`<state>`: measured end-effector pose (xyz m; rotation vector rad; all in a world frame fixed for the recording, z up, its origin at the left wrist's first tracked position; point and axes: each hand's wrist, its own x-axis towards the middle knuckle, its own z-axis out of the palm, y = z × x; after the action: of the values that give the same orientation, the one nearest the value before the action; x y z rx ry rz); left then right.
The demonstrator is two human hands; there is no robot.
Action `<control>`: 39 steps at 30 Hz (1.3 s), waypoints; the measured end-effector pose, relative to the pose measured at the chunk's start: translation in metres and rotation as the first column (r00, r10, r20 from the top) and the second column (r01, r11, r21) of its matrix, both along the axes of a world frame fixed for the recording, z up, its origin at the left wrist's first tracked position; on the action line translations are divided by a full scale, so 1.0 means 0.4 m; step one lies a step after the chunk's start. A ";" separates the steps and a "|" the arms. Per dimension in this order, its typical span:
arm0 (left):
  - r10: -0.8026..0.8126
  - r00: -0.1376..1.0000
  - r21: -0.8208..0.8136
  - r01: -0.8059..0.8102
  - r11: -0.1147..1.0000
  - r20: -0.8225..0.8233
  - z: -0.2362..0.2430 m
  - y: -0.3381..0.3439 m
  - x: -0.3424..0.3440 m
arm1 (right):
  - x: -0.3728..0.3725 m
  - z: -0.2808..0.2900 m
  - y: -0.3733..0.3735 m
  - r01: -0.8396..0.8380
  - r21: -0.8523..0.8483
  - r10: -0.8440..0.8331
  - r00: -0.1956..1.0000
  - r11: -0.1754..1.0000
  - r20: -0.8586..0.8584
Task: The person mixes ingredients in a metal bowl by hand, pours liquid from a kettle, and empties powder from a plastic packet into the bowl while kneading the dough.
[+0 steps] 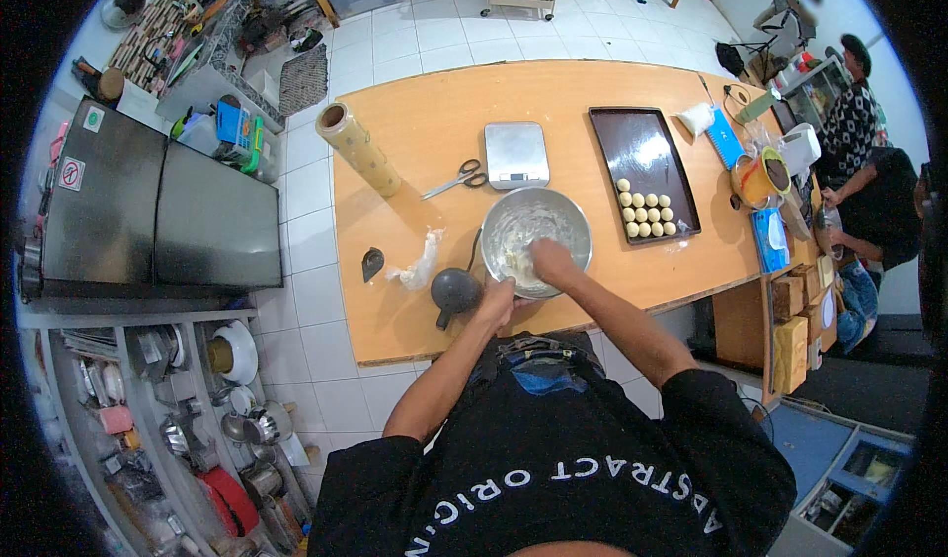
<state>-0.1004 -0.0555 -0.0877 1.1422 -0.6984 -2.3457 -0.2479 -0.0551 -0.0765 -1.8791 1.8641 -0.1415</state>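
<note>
A steel mixing bowl (pixel 583 223) stands near the table's front edge, its inside smeared with pale dough (pixel 513 257). My left hand (pixel 498 302) grips the near-left part of the rim. Down inside the bowl, my right hand (pixel 554 265) is closed and pressed against the dough; its fingertips are partly hidden. Left of the bowl sits a dark grey rounded object with a stubby handle (pixel 455 290). Crumpled clear plastic (pixel 420 264) lies beside it. To the right, a dark baking tray (pixel 632 142) holds several round dough balls (pixel 645 214) at its near end.
Behind the bowl lie a digital scale (pixel 516 154) and scissors (pixel 459 178). A roll of cling film (pixel 357 149) stands at the left, with a small black piece (pixel 372 263) nearer me. An orange tub (pixel 758 184) and a blue box (pixel 770 241) line the right edge. Other people (pixel 874 201) stand beyond.
</note>
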 end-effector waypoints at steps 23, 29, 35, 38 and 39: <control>-0.006 0.998 -0.022 0.007 1.000 0.069 0.021 -0.004 -0.005 | -0.087 -0.010 0.012 0.081 -0.024 -0.085 0.968 0.996 -0.236; 0.095 0.995 -0.012 -0.095 0.995 0.002 -0.065 -0.010 -0.003 | 0.007 -0.055 0.063 -0.026 0.062 0.030 0.998 0.998 -0.062; 0.084 0.996 -0.080 -0.083 0.993 0.005 -0.035 -0.012 -0.013 | -0.042 -0.042 -0.006 -0.071 0.153 0.067 0.997 0.986 0.034; 0.115 0.991 -0.046 -0.112 0.993 0.064 -0.019 -0.016 -0.016 | -0.009 -0.037 -0.006 -0.151 0.199 0.164 0.985 0.968 -0.051; 0.103 0.992 -0.053 -0.099 0.994 0.075 -0.010 -0.016 -0.015 | 0.007 -0.066 -0.001 -0.236 0.160 0.253 0.962 0.959 -0.101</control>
<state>-0.1064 -0.0618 -0.0917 1.2238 -0.7045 -2.1980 -0.2450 -0.0554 -0.1030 -2.0333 1.6482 0.1909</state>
